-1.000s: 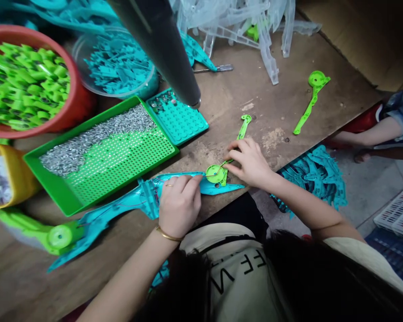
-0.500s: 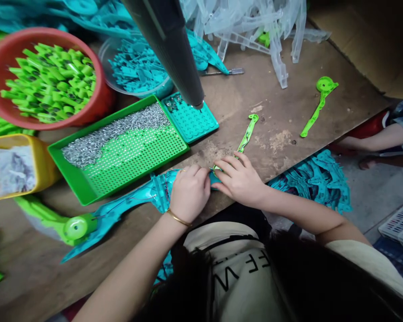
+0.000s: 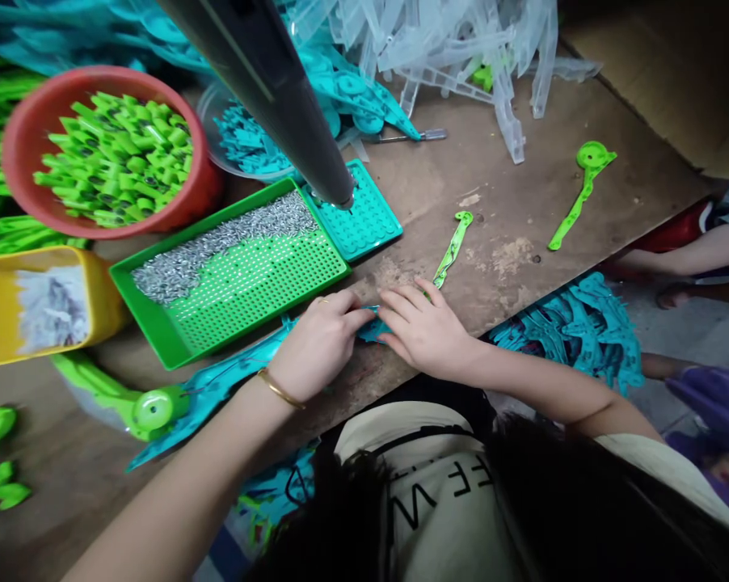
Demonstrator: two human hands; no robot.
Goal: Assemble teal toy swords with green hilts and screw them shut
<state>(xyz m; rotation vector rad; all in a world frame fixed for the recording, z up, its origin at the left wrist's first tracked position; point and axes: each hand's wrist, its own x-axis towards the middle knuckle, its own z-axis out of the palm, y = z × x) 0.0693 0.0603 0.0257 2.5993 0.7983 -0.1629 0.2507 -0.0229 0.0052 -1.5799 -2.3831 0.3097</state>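
Observation:
A long curved blue plastic toy shell [image 3: 231,372] with thin wires lies along the table's near edge, joined to a green arm with a round hub [image 3: 157,411]. My left hand [image 3: 319,343] covers its middle, with thumb and forefinger pinched at the shell's right part. Curved over the right end of the shell is my right hand [image 3: 428,327], thumb below and fingers on top. What lies under the fingertips is hidden. Just beyond the right fingers is a slim green plastic piece [image 3: 452,252] with wires along it.
A dark hanging tool, likely an electric screwdriver [image 3: 292,121], points down over a teal tray [image 3: 370,214]. Nearby stand a green screw tray [image 3: 249,331], a red bowl [image 3: 22,162] and a yellow box [image 3: 107,299]. Clear plastic parts [image 3: 449,56] lie behind. Another person's arm [image 3: 692,250] shows at right.
My left hand has shifted left along the shell, its wrist lower and flatter. My right hand stays on the shell's right end. The view has swung slightly; purple clothing now shows at right.

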